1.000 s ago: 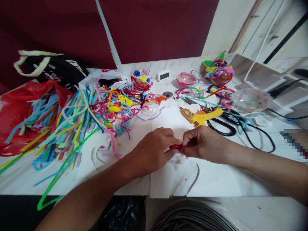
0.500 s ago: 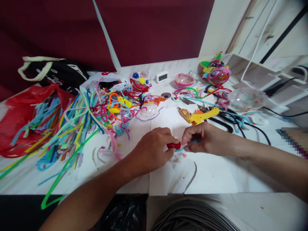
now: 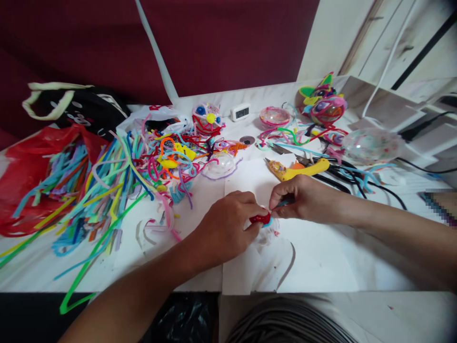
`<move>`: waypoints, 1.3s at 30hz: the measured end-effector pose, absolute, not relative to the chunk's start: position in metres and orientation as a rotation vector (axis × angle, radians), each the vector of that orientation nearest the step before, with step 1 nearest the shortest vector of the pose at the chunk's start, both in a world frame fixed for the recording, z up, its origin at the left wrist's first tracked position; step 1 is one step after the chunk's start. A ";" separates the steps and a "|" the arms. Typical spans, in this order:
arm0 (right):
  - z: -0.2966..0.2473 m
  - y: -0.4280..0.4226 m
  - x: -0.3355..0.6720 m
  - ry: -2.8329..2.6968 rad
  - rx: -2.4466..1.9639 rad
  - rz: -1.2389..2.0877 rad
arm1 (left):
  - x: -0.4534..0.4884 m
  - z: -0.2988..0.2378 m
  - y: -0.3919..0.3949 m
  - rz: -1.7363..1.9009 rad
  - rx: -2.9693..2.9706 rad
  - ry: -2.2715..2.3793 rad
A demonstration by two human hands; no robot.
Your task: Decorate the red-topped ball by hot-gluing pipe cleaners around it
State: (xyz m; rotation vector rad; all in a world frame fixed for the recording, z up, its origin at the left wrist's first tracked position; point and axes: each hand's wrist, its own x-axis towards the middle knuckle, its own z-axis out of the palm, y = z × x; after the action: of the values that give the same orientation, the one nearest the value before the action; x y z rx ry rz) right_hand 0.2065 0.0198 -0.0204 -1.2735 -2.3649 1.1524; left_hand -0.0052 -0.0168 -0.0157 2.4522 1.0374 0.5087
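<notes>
Above the white paper, my left hand (image 3: 232, 226) is closed, pinching a small, shiny red piece (image 3: 261, 218) between thumb and fingers. Its exact kind is hard to make out. A bit of light blue pipe cleaner (image 3: 267, 223) shows at the red piece's lower edge. My right hand (image 3: 302, 200) is closed in a pinch at the right side of the red piece; a bluish length shows inside its curled fingers. Just below both hands lies a clear plastic shell (image 3: 266, 237), partly hidden and blurred.
A yellow-handled glue gun (image 3: 303, 169) and black cables lie beyond my right hand. Many pipe cleaners (image 3: 103, 190) spread over the left side, beside a red bag (image 3: 21, 181). A small clock (image 3: 240, 112), decorated balls (image 3: 207, 119) and a clear bowl (image 3: 373, 145) stand farther back.
My right hand has moved slightly left and up, closer to the red piece. The light blue strip that spanned the gap between the hands now shows only at the red piece.
</notes>
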 end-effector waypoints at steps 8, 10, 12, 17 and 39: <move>-0.007 0.033 0.196 -2.479 -1.304 1.218 | -0.005 -0.015 -0.017 0.476 2.441 1.061; -0.004 0.034 0.193 -2.515 -1.320 1.207 | -0.005 -0.015 -0.017 0.471 2.441 1.055; -0.002 0.035 0.192 -2.539 -1.333 1.192 | -0.005 -0.014 -0.017 0.470 2.444 1.049; -0.004 0.033 0.195 -2.522 -1.307 1.182 | -0.006 -0.011 -0.016 0.442 2.448 1.025; -0.007 0.029 0.197 -2.462 -1.264 1.207 | -0.015 -0.011 -0.006 0.573 2.287 0.994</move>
State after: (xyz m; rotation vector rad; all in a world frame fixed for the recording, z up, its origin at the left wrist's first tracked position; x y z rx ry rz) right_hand 0.1966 0.0292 -0.0068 -1.2635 -2.4621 1.2065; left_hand -0.0151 -0.0064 -0.0107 2.2871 0.9943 0.5729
